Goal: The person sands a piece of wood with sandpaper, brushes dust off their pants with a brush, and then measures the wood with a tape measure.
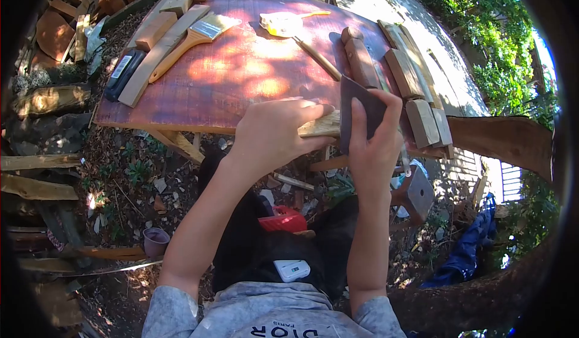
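My left hand [271, 127] is closed around a small pale piece of wood [319, 126], held just over the table's near edge. In my right hand [375, 139] is a dark brown sheet of sandpaper [365, 110], pinched between thumb and fingers. The sandpaper stands upright against the right end of the wood and hides that end. Beyond my hands a thin wooden stick [318, 59] lies on the reddish table [235, 66]. Past my right hand is a tool with a wooden handle [360, 57], its far parts partly hidden.
A paintbrush [192, 39] and wooden strips [166, 54] lie at the table's left, beside a dark bottle-like object [123, 72]. Wood blocks [422, 121] line the right edge. A yellowish container [281, 24] sits at the back. Right of my legs stands a stool [416, 196].
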Demonstrator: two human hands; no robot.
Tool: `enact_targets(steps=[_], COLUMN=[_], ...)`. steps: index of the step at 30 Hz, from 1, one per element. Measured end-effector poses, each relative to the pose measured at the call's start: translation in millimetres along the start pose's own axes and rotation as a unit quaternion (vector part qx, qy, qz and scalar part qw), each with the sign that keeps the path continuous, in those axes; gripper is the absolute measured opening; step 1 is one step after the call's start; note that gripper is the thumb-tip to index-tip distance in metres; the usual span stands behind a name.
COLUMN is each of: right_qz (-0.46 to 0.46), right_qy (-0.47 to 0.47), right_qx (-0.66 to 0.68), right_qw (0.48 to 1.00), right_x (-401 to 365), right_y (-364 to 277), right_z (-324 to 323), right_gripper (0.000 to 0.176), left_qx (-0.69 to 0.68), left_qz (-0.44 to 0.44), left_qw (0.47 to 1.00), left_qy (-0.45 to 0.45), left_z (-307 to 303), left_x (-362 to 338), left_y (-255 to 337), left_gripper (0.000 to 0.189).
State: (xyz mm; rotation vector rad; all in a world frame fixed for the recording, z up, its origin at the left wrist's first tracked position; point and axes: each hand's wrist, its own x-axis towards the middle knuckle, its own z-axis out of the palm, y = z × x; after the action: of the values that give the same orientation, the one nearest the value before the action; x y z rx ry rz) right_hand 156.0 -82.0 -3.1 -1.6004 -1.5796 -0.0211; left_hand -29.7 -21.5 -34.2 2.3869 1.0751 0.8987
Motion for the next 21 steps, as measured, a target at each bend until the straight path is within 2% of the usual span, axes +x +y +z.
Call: enact_targets(steps=[2, 3, 7, 10, 14, 15, 18, 21], right_qz=[0.021, -0.03, -0.036, -0.031, -0.043, -0.067, -0.045, -0.052], right_qy=[-0.009, 0.025, 0.031, 0.008, 0.04, 0.058, 0.039, 0.031], right_qx=[0.011, 0.016, 0.024, -0.03, -0.017, 0.002, 0.023, -0.01], right_qw=[1.0, 0.999, 0.999, 0.999, 0.998, 0.996, 0.998, 0.998], right_x=[10, 0, -40, -14, 4, -3, -36, -25], right_y=[-5, 3, 4, -4, -3, 0, 4, -2], right_z=[5, 7, -3, -3, 12, 11, 2, 2], right_gripper=[0.025, 0.025, 0.027, 0.026, 0.023, 0.024, 0.025, 0.025], left_qx=[-0.003, -0.009, -0.011, -0.008, 0.016, 0.006, -0.014, -0.013], left_qz=[-0.004, -0.011, -0.017, 0.009, -0.023, -0.019, -0.007, -0.012], left_qw=[1.0, 1.0, 1.0, 1.0, 0.999, 1.0, 1.0, 1.0], left_qy=[0.0, -0.005, 0.016, 0.023, -0.018, -0.006, 0.023, 0.017], left_z=[-2, -4, -2, 0, -6, -6, -3, -2], left_x=[0, 0, -1, -1, 3, 1, 2, -2], left_y=[0, 2, 2, 0, 3, 4, 2, 0], left_gripper=[0.056, 0.056, 0.056, 0.056, 0.058, 0.058, 0.057, 0.056])
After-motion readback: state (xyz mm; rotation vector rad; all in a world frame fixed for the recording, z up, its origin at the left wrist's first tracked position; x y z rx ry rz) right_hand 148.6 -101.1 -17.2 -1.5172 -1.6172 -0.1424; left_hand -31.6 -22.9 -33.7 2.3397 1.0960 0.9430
